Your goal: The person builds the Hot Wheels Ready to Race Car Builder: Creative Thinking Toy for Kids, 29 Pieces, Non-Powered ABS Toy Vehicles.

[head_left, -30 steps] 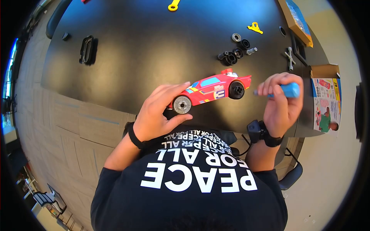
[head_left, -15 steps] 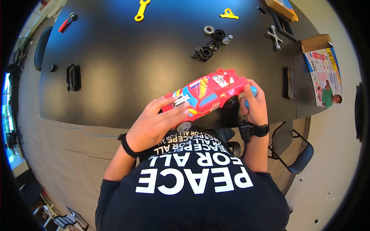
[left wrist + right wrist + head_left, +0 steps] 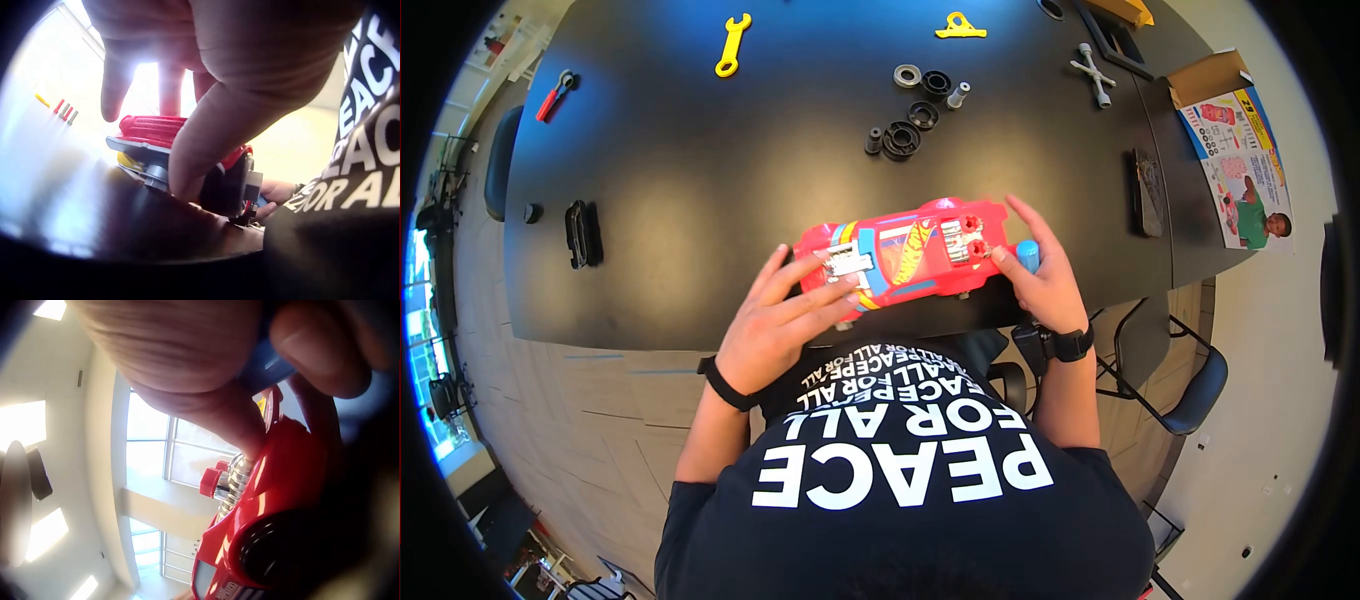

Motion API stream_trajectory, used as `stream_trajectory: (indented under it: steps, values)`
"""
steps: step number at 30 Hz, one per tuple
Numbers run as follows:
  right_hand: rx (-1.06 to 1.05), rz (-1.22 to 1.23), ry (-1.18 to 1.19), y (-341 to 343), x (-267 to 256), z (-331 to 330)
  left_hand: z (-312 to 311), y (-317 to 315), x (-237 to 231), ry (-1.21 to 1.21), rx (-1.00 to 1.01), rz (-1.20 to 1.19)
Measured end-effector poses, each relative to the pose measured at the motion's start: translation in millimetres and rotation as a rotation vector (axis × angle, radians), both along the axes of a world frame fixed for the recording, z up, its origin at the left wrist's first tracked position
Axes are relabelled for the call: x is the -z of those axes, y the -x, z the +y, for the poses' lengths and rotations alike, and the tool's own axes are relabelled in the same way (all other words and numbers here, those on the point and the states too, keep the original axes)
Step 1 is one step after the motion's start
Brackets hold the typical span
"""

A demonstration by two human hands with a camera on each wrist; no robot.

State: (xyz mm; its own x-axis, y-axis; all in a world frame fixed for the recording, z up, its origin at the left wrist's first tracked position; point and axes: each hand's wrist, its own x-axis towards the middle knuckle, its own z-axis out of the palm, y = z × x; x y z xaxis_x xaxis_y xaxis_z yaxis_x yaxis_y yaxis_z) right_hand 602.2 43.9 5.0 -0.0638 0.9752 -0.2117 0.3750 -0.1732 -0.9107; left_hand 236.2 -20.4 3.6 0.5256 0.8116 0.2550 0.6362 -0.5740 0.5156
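A red toy car (image 3: pixel 915 250) is upright over the table's near edge, its roof facing the head camera. My left hand (image 3: pixel 775 322) grips its front end, fingers spread over the hood. In the left wrist view the thumb presses the side of the red body (image 3: pixel 153 128), near a dark wheel (image 3: pixel 222 190). My right hand (image 3: pixel 1048 285) holds the rear end, thumb on top beside the chrome engine piece (image 3: pixel 966 240). A blue-handled tool (image 3: pixel 1028 255) is tucked in that same hand, its tip hidden. The right wrist view shows a black rear wheel (image 3: pixel 278 550).
Beyond the car lie black and grey wheel parts (image 3: pixel 902 140), a yellow wrench (image 3: pixel 733 45), a yellow bracket-like piece (image 3: pixel 960 27) and a grey cross wrench (image 3: pixel 1092 75). A black part (image 3: pixel 580 235) and red-handled tool (image 3: pixel 557 95) lie left. An open box (image 3: pixel 1240 160) stands right.
The car has turned from its side to roof-up. My right hand, apart from the car with the blue-handled tool a second ago, now holds its rear. The left hand stays on the front.
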Motion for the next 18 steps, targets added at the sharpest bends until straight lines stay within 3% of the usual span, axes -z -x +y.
stream_trajectory:
  steps: [4, 6, 8, 10, 11, 16, 18]
  values:
    - [-0.153, -0.112, 0.058, 15.9, -8.9, -8.5, 1.6, 20.5, -7.5, -0.009, -0.131, 0.109]
    - [-0.325, -0.034, 0.019, 24.3, -7.1, -9.8, 1.3, 24.5, -17.9, -0.068, -0.391, 0.288]
    - [-0.442, -0.028, 0.151, 35.7, -10.1, -13.8, -0.1, 23.7, -16.8, -0.058, -0.487, 0.366]
    - [-0.661, -0.029, 0.065, 48.6, -10.4, -13.1, 0.5, 21.4, -11.0, -0.042, -0.605, -0.024]
    - [-0.714, -0.027, 0.050, 52.3, -7.5, -13.0, -1.3, 16.0, -15.6, -0.045, -0.625, -0.027]
    - [-0.672, -0.235, -0.136, 62.0, -12.9, 4.6, -16.9, -11.3, -29.8, 0.103, -0.566, 0.152]
    - [-0.504, -0.398, -0.409, 64.2, -12.4, 18.5, -16.9, 0.4, -28.1, 0.137, -0.486, 0.097]
